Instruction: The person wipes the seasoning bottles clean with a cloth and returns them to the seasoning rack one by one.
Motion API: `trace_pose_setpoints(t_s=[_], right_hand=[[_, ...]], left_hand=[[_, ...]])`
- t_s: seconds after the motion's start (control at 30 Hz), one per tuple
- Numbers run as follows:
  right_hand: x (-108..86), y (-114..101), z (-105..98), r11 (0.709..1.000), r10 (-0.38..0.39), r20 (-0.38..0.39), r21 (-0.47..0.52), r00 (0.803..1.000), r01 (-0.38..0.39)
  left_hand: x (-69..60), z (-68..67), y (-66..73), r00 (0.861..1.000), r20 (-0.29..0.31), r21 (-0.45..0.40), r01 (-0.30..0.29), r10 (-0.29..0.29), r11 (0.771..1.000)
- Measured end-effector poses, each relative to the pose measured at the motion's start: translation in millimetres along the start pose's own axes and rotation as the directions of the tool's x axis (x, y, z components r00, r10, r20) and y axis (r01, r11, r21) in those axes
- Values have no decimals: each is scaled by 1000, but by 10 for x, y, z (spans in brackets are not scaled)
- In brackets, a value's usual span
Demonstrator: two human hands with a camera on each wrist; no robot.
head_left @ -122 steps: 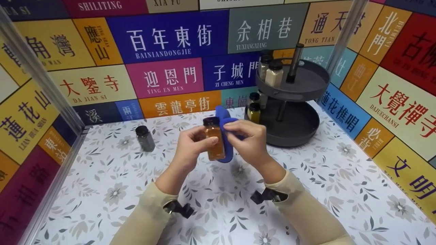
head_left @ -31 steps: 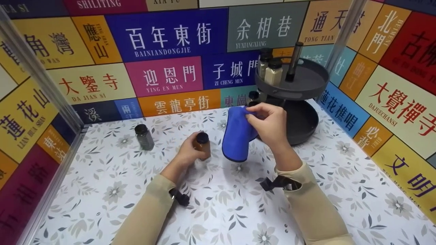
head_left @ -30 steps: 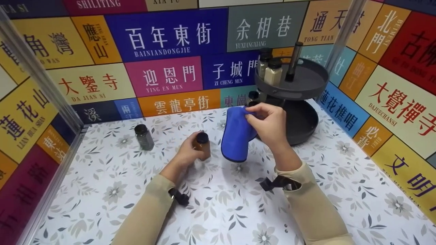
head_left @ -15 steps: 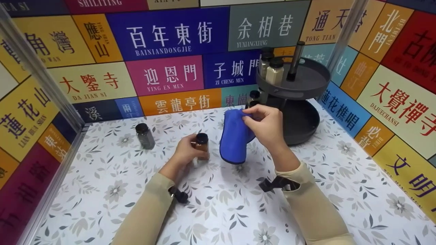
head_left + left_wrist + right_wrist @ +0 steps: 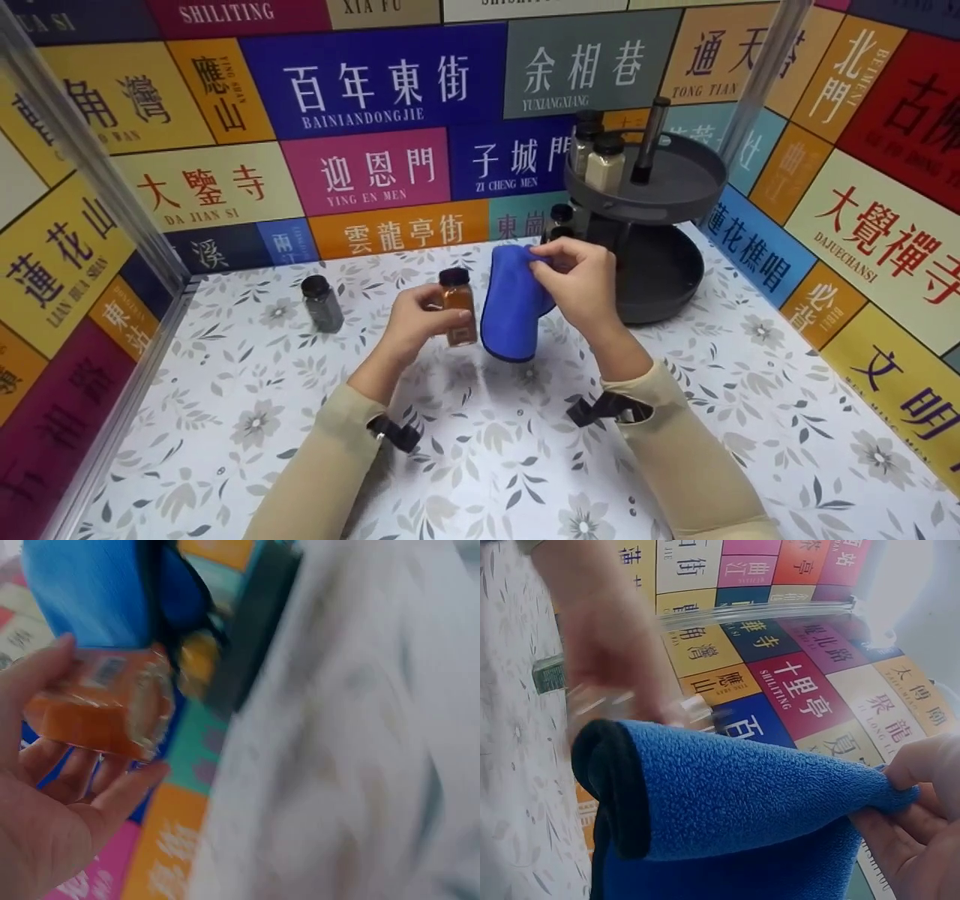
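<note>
In the head view the left hand (image 5: 411, 321) grips an amber-filled jar (image 5: 458, 315) with a dark cap, tilted slightly and held by thumb and fingers. The left wrist view shows this jar (image 5: 105, 709) between the left thumb and fingers (image 5: 75, 802). Just right of the jar hangs a folded blue cloth (image 5: 511, 304), its top pinched by the right hand (image 5: 581, 281). In the right wrist view the cloth (image 5: 750, 795) has a dark border and is gathered at the right fingertips (image 5: 889, 791).
A dark grey jar (image 5: 323, 306) stands on the flowered tabletop (image 5: 465, 465) at left. Behind the right hand is a two-tier black rack (image 5: 660, 292); pale jars (image 5: 604, 169) stand on its upper tier, and a dark-capped jar (image 5: 559, 217) is lower. Sign-patterned walls surround the table.
The left hand has raised the amber jar from near the tabletop and brought it closer to the cloth. The right hand, still pinching the cloth, has shifted slightly left and down.
</note>
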State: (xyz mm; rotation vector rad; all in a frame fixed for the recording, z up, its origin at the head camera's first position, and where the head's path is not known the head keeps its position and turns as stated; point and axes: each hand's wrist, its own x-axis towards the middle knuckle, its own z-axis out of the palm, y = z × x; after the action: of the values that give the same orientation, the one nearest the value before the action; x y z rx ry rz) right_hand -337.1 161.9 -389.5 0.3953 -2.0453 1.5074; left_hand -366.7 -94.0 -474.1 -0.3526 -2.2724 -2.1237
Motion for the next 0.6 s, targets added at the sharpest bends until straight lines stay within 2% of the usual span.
trace_pose_setpoints(t_s=[0.1, 0.23, 0.3, 0.4, 0.6], right_hand=[[-24, 36, 44, 1000, -11, -3, -1, 1000, 11], [-80, 55, 139, 997, -50, 18, 53, 999, 49], [-128, 42, 203, 991, -85, 20, 108, 996, 83], [-208, 27, 301, 969, -165, 7, 188, 986, 161], [-335, 13, 444, 919, -334, -6, 221, 943, 327]], left_hand=[[-113, 92, 216, 999, 20, -78, -38, 39, 996], [-229, 212, 423, 999, 26, -100, -43, 46, 994], [-255, 259, 468, 999, 17, -117, -35, 37, 993], [-274, 291, 489, 998, 0, -151, -56, 57, 987], [-321, 238, 559, 990, -88, -143, -123, 111, 982]])
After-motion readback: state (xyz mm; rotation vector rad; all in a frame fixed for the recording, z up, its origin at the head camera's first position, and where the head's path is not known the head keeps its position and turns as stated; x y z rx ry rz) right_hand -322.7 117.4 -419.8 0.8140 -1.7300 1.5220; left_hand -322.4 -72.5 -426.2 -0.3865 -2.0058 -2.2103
